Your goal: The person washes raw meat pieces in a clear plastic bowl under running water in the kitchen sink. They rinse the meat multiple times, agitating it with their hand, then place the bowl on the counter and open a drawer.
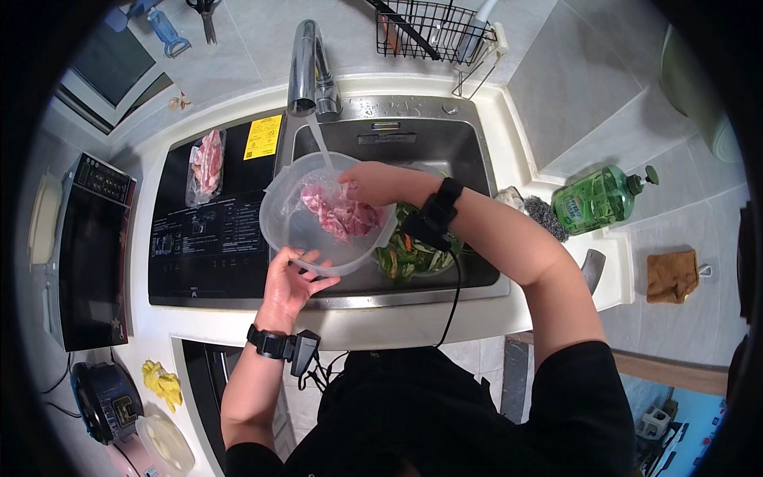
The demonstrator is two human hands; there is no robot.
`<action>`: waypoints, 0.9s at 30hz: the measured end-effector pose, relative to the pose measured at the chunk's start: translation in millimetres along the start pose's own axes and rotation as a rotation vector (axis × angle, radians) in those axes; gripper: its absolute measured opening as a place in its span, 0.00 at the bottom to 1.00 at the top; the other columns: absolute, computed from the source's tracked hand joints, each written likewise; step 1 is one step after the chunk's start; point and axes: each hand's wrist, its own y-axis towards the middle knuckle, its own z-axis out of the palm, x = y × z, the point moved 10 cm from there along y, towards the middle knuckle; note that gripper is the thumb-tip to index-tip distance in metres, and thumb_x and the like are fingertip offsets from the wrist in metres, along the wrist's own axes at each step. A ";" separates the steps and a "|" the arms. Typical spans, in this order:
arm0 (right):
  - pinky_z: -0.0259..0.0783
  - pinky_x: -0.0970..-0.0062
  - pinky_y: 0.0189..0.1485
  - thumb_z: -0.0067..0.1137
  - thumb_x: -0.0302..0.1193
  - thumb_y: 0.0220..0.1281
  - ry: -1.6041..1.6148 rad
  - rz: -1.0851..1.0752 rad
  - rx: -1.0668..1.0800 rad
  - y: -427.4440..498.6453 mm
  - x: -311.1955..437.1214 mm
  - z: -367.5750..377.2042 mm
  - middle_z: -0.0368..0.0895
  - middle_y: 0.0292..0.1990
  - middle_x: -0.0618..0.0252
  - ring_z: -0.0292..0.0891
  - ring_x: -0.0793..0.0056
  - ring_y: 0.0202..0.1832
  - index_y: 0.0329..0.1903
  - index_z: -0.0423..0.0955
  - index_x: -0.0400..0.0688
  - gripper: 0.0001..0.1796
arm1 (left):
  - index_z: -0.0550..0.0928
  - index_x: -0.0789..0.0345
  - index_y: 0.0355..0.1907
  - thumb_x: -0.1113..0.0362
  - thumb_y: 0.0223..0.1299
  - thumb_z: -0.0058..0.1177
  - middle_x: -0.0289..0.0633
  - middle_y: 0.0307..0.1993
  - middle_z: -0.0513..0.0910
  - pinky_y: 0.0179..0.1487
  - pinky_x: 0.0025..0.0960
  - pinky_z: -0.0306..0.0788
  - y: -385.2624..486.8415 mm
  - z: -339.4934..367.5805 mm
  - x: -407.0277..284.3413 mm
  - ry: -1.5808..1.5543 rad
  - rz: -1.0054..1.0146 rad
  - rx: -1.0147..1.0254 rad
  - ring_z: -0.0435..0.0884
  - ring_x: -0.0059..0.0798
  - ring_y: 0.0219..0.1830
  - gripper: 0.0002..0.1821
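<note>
A translucent plastic bowl [283,229] is held over the left part of the steel sink [459,140]. My left hand [291,283] supports its near rim, with some fingers visible through the wall. Inside the bowl lie pink pieces of raw meat [334,217]. My right hand [375,183] reaches in from the right and grips the meat, its fingertips partly hidden. From the chrome faucet [304,71], water [320,140] runs into the bowl. Cut green peppers [411,256], with some red bits, sit in a container beneath my right wrist.
Left of the sink, packaged raw meat [207,167] rests on a black cooktop [238,197]. A green soap bottle [596,200] and a steel scrubber [545,217] stand at the right. Behind the sink hangs a black wire basket [429,30]. A cable [456,298] dangles from my right wrist strap.
</note>
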 end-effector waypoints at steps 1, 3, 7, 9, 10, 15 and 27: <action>0.71 0.64 0.37 0.53 0.29 0.50 -0.099 -0.061 0.090 -1.7 8.2 11.7 0.80 0.33 0.50 0.76 0.57 0.34 0.45 0.75 0.42 0.16 | 0.69 0.59 0.34 0.65 0.44 0.54 0.49 0.44 0.68 0.49 0.69 0.67 0.0 -0.4 -0.8 -0.003 0.005 -0.006 0.69 0.60 0.52 0.13; 0.72 0.64 0.36 0.57 0.31 0.47 -0.425 -0.065 0.257 -6.9 10.3 33.8 0.80 0.32 0.51 0.77 0.57 0.34 0.45 0.76 0.45 0.18 | 0.69 0.59 0.34 0.65 0.44 0.53 0.49 0.44 0.68 0.49 0.69 0.68 -0.4 4.8 -3.5 0.035 0.032 0.028 0.69 0.60 0.52 0.13; 0.73 0.64 0.35 0.60 0.30 0.42 -0.302 -0.046 0.369 -13.9 11.5 50.1 0.80 0.31 0.53 0.78 0.57 0.35 0.46 0.75 0.46 0.22 | 0.69 0.58 0.35 0.65 0.45 0.53 0.49 0.45 0.68 0.49 0.68 0.68 -2.7 10.5 -8.9 0.096 0.075 0.043 0.69 0.58 0.52 0.13; 0.72 0.64 0.38 0.60 0.28 0.42 -0.132 0.034 0.384 -10.0 2.4 50.5 0.80 0.35 0.52 0.78 0.57 0.38 0.47 0.74 0.46 0.22 | 0.68 0.58 0.38 0.65 0.45 0.52 0.49 0.46 0.67 0.49 0.68 0.68 -4.2 11.4 -8.1 0.097 0.055 0.042 0.69 0.57 0.52 0.15; 0.73 0.65 0.38 0.61 0.29 0.39 -0.112 -0.048 0.226 -1.9 9.4 36.6 0.81 0.35 0.53 0.78 0.58 0.38 0.44 0.76 0.45 0.22 | 0.68 0.58 0.40 0.65 0.45 0.52 0.49 0.47 0.67 0.49 0.67 0.69 -4.8 10.9 -8.4 0.087 0.053 0.034 0.69 0.57 0.51 0.16; 0.73 0.65 0.41 0.62 0.29 0.38 -0.180 -0.494 -0.088 -7.0 52.3 29.9 0.81 0.37 0.53 0.78 0.57 0.39 0.44 0.76 0.45 0.23 | 0.61 0.58 0.53 0.65 0.46 0.51 0.52 0.50 0.66 0.49 0.68 0.68 -5.7 17.6 -6.4 0.142 0.049 0.067 0.69 0.57 0.51 0.28; 0.67 0.69 0.28 0.59 0.33 0.44 0.170 0.077 0.144 -13.1 11.1 13.6 0.74 0.18 0.59 0.71 0.72 0.23 0.26 0.76 0.34 0.13 | 0.54 0.60 0.58 0.65 0.45 0.51 0.56 0.56 0.61 0.49 0.68 0.67 -4.3 18.6 -1.3 0.136 0.001 0.072 0.66 0.60 0.55 0.35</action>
